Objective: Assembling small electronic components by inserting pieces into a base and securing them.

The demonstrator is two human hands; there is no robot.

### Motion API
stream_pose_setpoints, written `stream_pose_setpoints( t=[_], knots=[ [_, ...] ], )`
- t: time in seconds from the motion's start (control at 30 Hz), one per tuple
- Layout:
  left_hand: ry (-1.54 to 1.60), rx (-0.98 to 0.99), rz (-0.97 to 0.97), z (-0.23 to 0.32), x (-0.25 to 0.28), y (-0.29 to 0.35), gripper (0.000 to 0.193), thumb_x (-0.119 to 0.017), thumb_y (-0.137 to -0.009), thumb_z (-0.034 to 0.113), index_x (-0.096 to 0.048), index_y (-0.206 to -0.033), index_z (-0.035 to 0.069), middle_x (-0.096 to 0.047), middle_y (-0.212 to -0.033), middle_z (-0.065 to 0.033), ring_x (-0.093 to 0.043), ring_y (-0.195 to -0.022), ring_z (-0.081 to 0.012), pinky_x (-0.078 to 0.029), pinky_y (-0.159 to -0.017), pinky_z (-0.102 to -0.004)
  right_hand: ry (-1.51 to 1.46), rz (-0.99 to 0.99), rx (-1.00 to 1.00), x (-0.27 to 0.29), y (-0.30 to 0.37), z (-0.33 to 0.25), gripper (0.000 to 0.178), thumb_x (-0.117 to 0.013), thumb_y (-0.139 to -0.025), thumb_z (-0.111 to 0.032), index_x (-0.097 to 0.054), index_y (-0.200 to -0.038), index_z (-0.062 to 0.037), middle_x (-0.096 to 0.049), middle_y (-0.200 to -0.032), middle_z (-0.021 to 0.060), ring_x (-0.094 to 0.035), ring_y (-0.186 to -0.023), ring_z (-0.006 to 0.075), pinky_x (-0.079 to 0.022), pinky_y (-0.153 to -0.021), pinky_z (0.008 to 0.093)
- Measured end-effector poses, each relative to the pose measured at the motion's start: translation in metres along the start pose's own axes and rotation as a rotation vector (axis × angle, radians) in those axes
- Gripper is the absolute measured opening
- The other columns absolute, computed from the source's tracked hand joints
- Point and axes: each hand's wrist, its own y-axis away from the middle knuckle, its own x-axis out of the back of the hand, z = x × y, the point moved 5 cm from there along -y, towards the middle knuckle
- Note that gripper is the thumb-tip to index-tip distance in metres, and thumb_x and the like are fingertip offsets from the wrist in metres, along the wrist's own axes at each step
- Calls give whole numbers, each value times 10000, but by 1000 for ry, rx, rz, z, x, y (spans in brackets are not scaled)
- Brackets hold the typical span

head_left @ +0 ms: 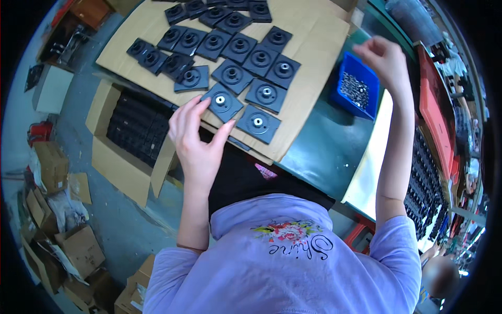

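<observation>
My left hand (194,138) grips a black square plate (225,111) by its edges, thumb on one side and fingertips on the other. A bright metal piece sits in that plate's round centre. Beside it lie two more black plates with silvery centres, one nearer (269,129) and one farther (274,100). Past the far edge of a blue bin (370,78), my right hand (383,57) is raised with its fingertips pinched together; whatever they hold, if anything, is too small to make out. Many small metal parts (354,91) fill the bin's bottom.
Several more black plates (213,44) lie in rows on a cardboard sheet (308,42) over the green table (314,149). An open carton (125,172) of black parts stands at the left. Dark parts (423,183) in rows and a red tray (436,104) are at the right.
</observation>
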Motion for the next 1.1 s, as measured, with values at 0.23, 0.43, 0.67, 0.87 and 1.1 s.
stream_pose_setpoints(
  t=[0.23, 0.43, 0.67, 0.87, 1.1],
  knots=[
    [-16, 50, -27, 0, 2, 0, 479, -794, -699, 94, -603, -1133, 25, -582, -1195, -126, -509, -1148, -280, -403, -976, -379, 45, -292, 6, -43, 34, 41, 349, -754, -667, -91, -665, -996, -18, -668, -756, 130, -654, -730, 259, -509, -697, 355],
    [-45, 42, -53, 1, 0, 1, 466, -781, -720, 96, -595, -1142, 24, -576, -1206, -124, -500, -1159, -270, -395, -988, -379, 80, -174, 49, -53, 37, 46, 145, -694, -713, -51, -669, -850, -12, -663, -794, 171, -653, -787, 314, -512, -739, 381],
    [-33, 44, -64, 2, 1, 0, 467, -778, -726, 107, -592, -1146, 20, -573, -1212, -126, -497, -1157, -277, -390, -987, -385, 189, -237, 53, -53, 39, 37, 113, -652, -732, -16, -656, -840, 17, -665, -828, 198, -653, -827, 340, -518, -765, 400],
    [-63, 31, -41, 4, 3, -2, 492, -783, -723, 123, -583, -1163, 26, -572, -1207, -126, -508, -1139, -288, -393, -979, -393, -63, -156, 84, -34, 31, 23, 108, -650, -764, -36, -665, -859, 15, -679, -782, 141, -678, -784, 225, -525, -731, 317],
    [-107, -78, 35, 21, 2, -14, 298, -731, -776, 106, -660, -1058, 38, -612, -1136, -100, -547, -1074, -283, -424, -923, -379, -577, -339, 397, -60, 8, -100, 155, -694, -778, -106, -708, -898, -9, -696, -792, 123, -673, -756, 180, -531, -735, 296]
  ],
)
